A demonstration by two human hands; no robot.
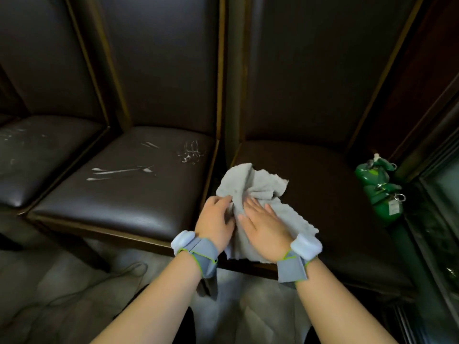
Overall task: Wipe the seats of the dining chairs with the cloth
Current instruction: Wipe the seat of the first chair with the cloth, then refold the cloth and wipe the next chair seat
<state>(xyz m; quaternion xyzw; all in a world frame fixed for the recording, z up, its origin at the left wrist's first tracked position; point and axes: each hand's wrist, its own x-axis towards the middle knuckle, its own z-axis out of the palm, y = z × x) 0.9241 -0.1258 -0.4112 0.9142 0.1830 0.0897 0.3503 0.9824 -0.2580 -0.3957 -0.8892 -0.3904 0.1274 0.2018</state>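
Observation:
A crumpled grey cloth (255, 184) lies over the front left corner of the right chair's dark seat (323, 194). My left hand (214, 219) grips the cloth's left side with curled fingers. My right hand (260, 224) rests flat on top of the cloth with its fingers spread. The middle chair's seat (124, 194) carries white smears and scratch-like marks. The left chair's seat (37, 155) shows fainter white marks. All three chairs are dark brown leather with wooden frames.
A green toy-like object (377, 187) with metal rings sits at the right chair's right edge, against a dark cabinet (437, 207). A thin cable (99, 279) runs over the pale marble floor (49, 281) below the chairs. Tall chair backs rise behind the seats.

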